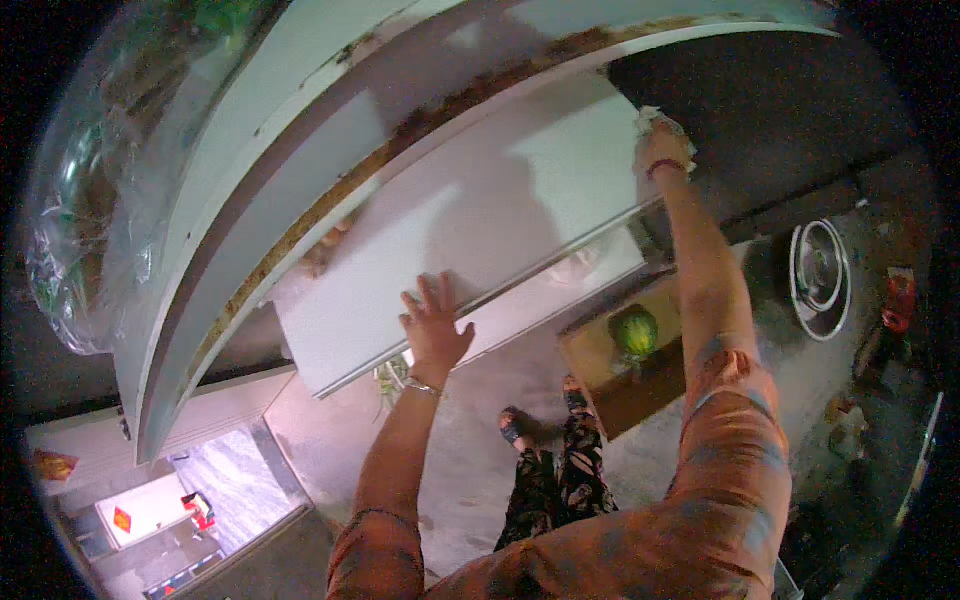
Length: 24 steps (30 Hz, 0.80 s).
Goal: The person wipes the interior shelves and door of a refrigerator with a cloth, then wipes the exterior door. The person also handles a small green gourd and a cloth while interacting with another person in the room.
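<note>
My left hand (437,322) lies with its fingers spread on a smooth white shelf board (480,217), by its metal-edged front. At the right end of that board, my right hand (663,150) is closed around a crumpled whitish cloth (651,116), pressed to the surface; whether it is cloth or paper is hard to tell. Shadows fall over the board's middle. Above it curves a higher shelf (390,97) whose edge is stained brown. Part of the board's back is hidden under this upper shelf, where some brownish round things (326,251) show at the left.
A clear plastic bag (97,225) with greenery sits on the upper shelf. Below are a lower white shelf (517,326) and green stalks (390,381). A cardboard box (637,397) with a watermelon (634,331) stands by my feet. Basins (820,279) are at right, a doorway (232,480) lower left.
</note>
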Each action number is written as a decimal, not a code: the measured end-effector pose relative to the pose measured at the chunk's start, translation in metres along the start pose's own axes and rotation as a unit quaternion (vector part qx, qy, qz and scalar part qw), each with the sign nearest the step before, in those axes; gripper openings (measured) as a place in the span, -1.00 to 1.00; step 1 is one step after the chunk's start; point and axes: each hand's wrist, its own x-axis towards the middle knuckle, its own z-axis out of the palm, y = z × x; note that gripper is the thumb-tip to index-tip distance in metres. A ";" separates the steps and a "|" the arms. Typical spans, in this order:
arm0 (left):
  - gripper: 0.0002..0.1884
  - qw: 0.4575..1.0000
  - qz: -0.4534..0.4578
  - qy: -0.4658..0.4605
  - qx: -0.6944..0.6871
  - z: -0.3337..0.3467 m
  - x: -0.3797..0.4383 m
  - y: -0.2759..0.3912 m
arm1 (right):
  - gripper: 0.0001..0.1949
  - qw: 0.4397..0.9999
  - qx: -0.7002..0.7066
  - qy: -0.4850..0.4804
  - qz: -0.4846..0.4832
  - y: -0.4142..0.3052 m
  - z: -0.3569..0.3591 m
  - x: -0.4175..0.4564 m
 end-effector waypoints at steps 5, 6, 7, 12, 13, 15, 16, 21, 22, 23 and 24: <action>0.07 0.999 0.013 0.003 0.031 0.008 0.002 -0.005 | -0.78 0.919 0.241 0.116 -0.288 -0.083 -0.020 -0.073; 0.09 1.000 0.008 0.008 0.006 0.000 0.002 0.000 | -0.77 0.882 0.317 0.089 -0.336 -0.109 -0.002 -0.086; 0.09 1.000 0.015 0.014 0.001 -0.001 0.002 0.001 | -0.75 0.835 0.391 0.052 -0.384 -0.138 0.016 -0.097; 0.09 1.000 0.010 0.022 -0.015 0.005 -0.001 -0.006 | -0.72 0.817 0.323 0.049 -0.475 -0.161 -0.019 -0.113; 0.09 1.000 0.009 0.016 -0.011 0.004 -0.003 -0.007 | -0.69 0.878 0.244 0.038 -0.411 -0.146 -0.036 -0.092; 0.08 1.000 0.022 0.007 0.002 -0.003 -0.002 -0.003 | -0.60 0.962 0.128 0.034 -0.240 -0.100 -0.032 -0.035; 0.07 0.999 0.035 0.020 -0.002 -0.005 0.000 0.000 | -0.54 0.981 0.099 0.028 -0.161 -0.070 -0.009 -0.003; 0.04 1.000 0.012 -0.003 -0.002 -0.007 0.002 0.001 | -0.61 0.965 0.163 0.113 -0.174 -0.096 0.006 -0.014; 0.05 1.000 -0.005 -0.014 0.007 0.000 -0.002 -0.005 | -0.66 0.917 0.351 -0.023 -0.187 -0.128 -0.036 -0.055; 0.05 1.000 0.002 -0.018 0.018 -0.003 -0.001 -0.003 | -0.66 0.905 0.245 -0.031 -0.347 -0.140 -0.036 -0.080; 0.06 1.000 0.008 -0.021 0.010 -0.006 0.001 -0.002 | -0.63 0.870 0.318 0.086 -0.367 -0.164 -0.025 -0.114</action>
